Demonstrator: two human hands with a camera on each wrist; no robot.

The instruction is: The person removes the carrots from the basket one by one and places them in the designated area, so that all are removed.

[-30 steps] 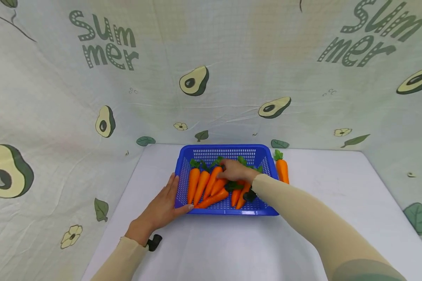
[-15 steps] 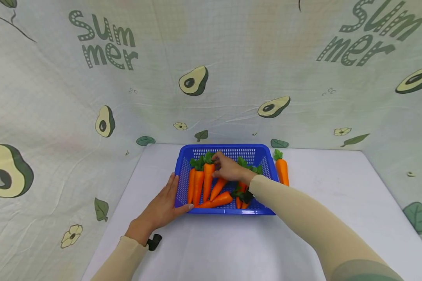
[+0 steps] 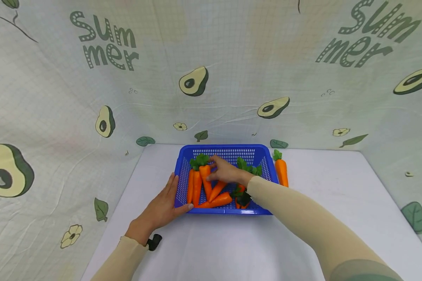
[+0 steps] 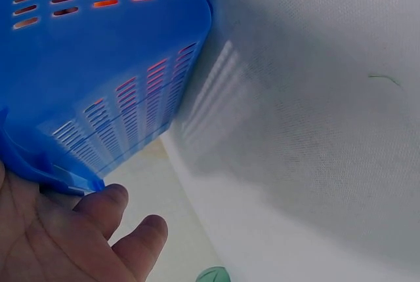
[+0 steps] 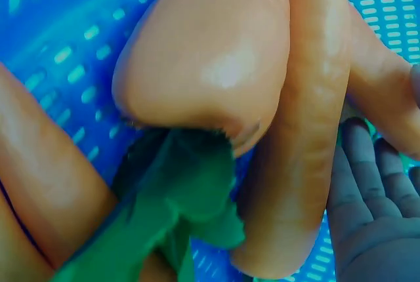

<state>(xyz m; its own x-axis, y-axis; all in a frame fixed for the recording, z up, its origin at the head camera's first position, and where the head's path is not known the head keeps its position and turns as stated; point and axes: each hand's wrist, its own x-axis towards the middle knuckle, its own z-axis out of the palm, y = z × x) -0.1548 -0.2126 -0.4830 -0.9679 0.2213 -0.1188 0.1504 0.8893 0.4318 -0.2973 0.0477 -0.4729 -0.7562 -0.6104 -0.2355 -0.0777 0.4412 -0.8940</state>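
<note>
A blue plastic basket (image 3: 225,211) holding several orange carrots with green tops stands on the white table. My left hand (image 3: 161,208) rests at its left side, fingers extended along the rim and thumb at the near corner. In the left wrist view, fingertips (image 4: 108,203) touch the basket's rim. My right hand (image 3: 226,171) is inside the basket, beside the crown of a carrot (image 3: 205,177) that leans among others at the left. In the right wrist view, the right hand's fingers (image 5: 361,157) look fairly straight near a carrot (image 5: 384,88); the thumb is mostly out of frame.
One carrot (image 3: 282,171) lies on the table just outside the basket's right side. Another carrot (image 3: 216,200) lies slantwise along the basket's near side. More leafy tops (image 3: 247,166) show at the right. A cloth with avocado prints hangs behind and at the sides.
My right hand has moved left inside the basket, and the carrot beside it has shifted left, closer to the two at the left. The left hand stays in place.
</note>
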